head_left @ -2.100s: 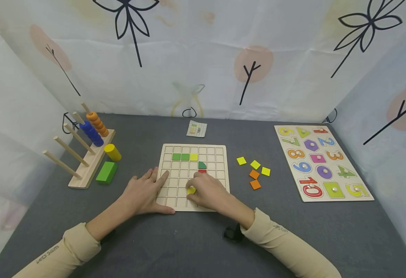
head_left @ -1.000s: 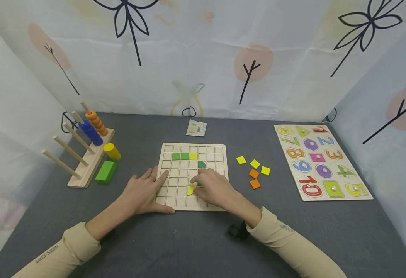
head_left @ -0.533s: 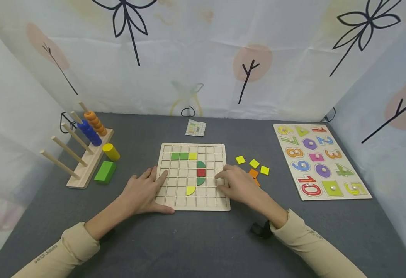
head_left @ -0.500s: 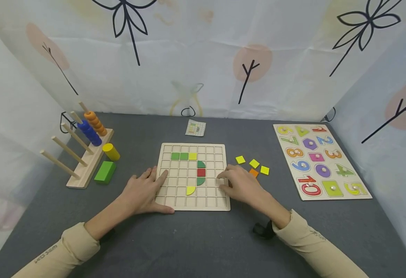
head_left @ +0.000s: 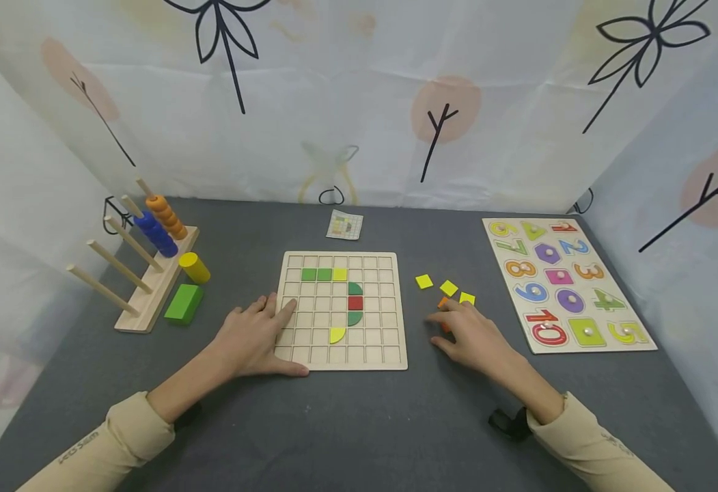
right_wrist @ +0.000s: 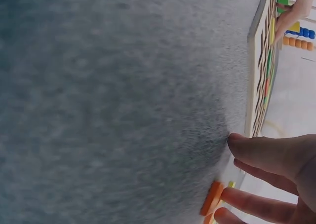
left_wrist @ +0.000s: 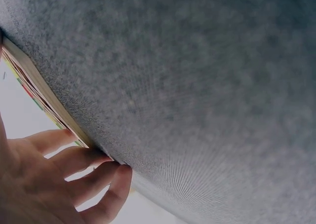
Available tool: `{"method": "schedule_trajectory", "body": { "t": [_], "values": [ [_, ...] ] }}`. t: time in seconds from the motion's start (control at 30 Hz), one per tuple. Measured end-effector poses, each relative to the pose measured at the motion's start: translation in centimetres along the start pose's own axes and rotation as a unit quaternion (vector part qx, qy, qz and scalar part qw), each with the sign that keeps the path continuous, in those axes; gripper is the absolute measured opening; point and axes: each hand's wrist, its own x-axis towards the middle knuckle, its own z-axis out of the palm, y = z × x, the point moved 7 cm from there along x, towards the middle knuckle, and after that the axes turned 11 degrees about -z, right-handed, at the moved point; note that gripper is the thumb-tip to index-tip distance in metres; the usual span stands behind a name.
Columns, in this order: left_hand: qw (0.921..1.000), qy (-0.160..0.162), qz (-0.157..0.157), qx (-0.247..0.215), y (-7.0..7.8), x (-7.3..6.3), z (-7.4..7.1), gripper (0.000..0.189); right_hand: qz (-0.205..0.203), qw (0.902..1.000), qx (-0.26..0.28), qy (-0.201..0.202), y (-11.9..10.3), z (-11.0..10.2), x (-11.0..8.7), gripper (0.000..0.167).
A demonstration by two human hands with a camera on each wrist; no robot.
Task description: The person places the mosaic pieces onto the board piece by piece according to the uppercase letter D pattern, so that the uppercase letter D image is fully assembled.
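Note:
A wooden grid board (head_left: 374, 355) lies flat on the table, and my left hand (head_left: 251, 342) rests on its left edge with fingers and thumb spread. Set in the grid are two green square tiles (head_left: 316, 274), a yellow square tile (head_left: 339, 274), a red square tile (head_left: 355, 303) between two dark green quarter-round tiles (head_left: 355, 318), and a yellow quarter-round tile (head_left: 337, 335). Right of the board, my right hand (head_left: 478, 342) is over the loose orange tiles (right_wrist: 213, 198), partly covering them. Its thumb and fingers are apart, with nothing held between them.
Several loose yellow tiles (head_left: 423, 281) lie beyond the right hand. A number puzzle board (head_left: 537, 345) is at far right. At left stand a peg stand with beads (head_left: 149, 294), a yellow cylinder (head_left: 194, 268) and a green block (head_left: 183, 305). A small pattern card (head_left: 344, 225) lies behind the board.
My right hand has let go of the yellow quarter-round tile on the grid and moved right, off the board, to the orange tiles. The left hand has stayed in place.

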Motion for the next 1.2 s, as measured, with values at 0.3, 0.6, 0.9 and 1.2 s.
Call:
{"method": "schedule_trajectory", "body": {
  "t": [0.3,0.6,0.9,1.2],
  "values": [
    [1.0000,-0.005,-0.004,-0.001,-0.1,0.0,0.1,0.121,-0.003,1.0000,0.008,-0.004,0.5,-0.2,-0.6,0.035],
    [1.0000,0.001,-0.002,-0.002,0.0,0.0,0.0,0.121,-0.037,0.9990,0.024,0.002,0.4,-0.1,-0.4,0.033],
    [1.0000,0.004,0.002,-0.001,0.1,0.1,0.2,0.121,0.008,0.9986,0.047,-0.023,1.0,0.4,0.1,0.037],
    [0.9998,0.014,0.011,-0.004,0.0,0.2,0.0,0.123,0.012,0.9985,0.051,-0.014,1.3,0.4,0.4,0.030]
  ]
}}
